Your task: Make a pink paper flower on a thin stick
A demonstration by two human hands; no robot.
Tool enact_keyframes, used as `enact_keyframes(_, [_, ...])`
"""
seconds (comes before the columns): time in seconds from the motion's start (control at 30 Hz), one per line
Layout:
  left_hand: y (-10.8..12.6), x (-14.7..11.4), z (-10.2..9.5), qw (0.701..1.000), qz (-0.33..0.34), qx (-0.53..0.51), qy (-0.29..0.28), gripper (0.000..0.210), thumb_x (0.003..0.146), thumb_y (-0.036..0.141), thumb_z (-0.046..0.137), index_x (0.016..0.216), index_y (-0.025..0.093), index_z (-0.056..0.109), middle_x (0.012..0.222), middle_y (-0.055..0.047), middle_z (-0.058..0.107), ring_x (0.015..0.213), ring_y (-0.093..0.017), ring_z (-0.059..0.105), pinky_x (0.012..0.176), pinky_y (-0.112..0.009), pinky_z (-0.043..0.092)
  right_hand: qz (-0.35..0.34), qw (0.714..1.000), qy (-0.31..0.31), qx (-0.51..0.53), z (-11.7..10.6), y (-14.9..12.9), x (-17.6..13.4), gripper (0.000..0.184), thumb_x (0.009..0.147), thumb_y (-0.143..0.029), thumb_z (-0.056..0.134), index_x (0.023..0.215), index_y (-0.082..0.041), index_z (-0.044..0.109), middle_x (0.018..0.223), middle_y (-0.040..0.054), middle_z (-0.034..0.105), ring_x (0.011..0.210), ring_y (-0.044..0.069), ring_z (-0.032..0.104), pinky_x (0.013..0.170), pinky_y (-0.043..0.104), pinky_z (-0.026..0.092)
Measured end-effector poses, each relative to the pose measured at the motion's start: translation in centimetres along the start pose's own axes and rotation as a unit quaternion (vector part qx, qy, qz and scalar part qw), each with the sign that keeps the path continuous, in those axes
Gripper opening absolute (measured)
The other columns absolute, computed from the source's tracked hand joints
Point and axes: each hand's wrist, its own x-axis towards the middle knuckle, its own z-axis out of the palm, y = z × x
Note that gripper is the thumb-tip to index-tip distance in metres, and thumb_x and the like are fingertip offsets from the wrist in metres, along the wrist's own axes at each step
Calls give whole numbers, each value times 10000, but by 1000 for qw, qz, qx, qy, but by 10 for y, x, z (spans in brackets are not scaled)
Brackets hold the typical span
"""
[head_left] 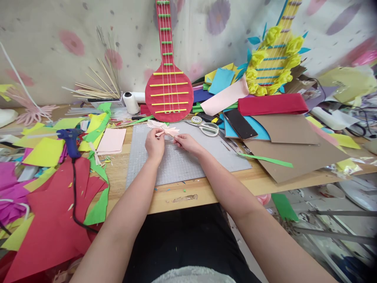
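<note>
Over the grey cutting mat point(176, 169), both of my hands hold a small pale pink paper flower point(169, 131) with several loose petals. My left hand point(154, 143) is closed with its fingertips pinching the flower's left side. From the right, my right hand point(188, 142) pinches at its lower right edge; whether a thin stem or a petal is between those fingers is too small to tell. Just behind the flower stands a red paper lute point(169, 96) with yellow and green bars and strings. White-handled scissors point(207, 129) lie to the right of my right hand.
Pink paper squares point(112, 140) lie left of the mat. A blue glue gun point(70, 141) with a black cord rests on coloured paper scraps. On the right are a phone point(240, 123), brown cardboard point(297, 157) and a yellow paper instrument point(272, 65) with flowers. Wooden sticks point(94, 92) stand behind.
</note>
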Motion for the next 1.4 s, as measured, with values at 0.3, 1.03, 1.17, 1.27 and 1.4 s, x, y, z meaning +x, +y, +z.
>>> enact_keyframes(0.3, [-3,-1,5,999,6,-18,39,183,641,203,627,765,208,492,754,22,598,720,-132,579,718,-255,435,5,998,-54,30,-8,-9,-11,255,872,-244,419,677,-140,546,475,-70,340,381,31,245,386,190,171])
enact_keyframes(1.03, [-4,-6,4,999,19,36,34,276,695,130,586,902,235,436,883,-11,679,838,-171,646,782,-311,459,-60,996,5,-73,-7,-1,-8,218,824,-332,501,695,-190,396,520,-51,508,412,42,355,431,189,245])
enact_keyframes(1.17, [-2,-7,5,999,19,27,43,305,690,148,599,921,236,420,869,-7,675,809,-159,641,767,-302,463,-73,993,23,-93,-6,1,-4,186,822,-312,495,708,-189,414,503,-50,525,419,54,363,450,195,263])
enact_keyframes(1.27, [-1,-7,6,998,29,12,56,328,676,175,610,923,229,402,877,-7,647,742,-137,622,697,-271,470,-75,992,32,-97,-6,3,-1,187,824,-317,487,707,-191,412,488,-53,521,421,61,371,455,197,269])
enact_keyframes(1.4, [0,-7,6,997,37,20,63,317,666,182,620,893,222,402,789,5,613,696,-139,599,680,-272,465,-79,991,30,-99,-6,7,3,193,820,-339,489,714,-194,419,482,-57,518,428,68,390,466,198,279])
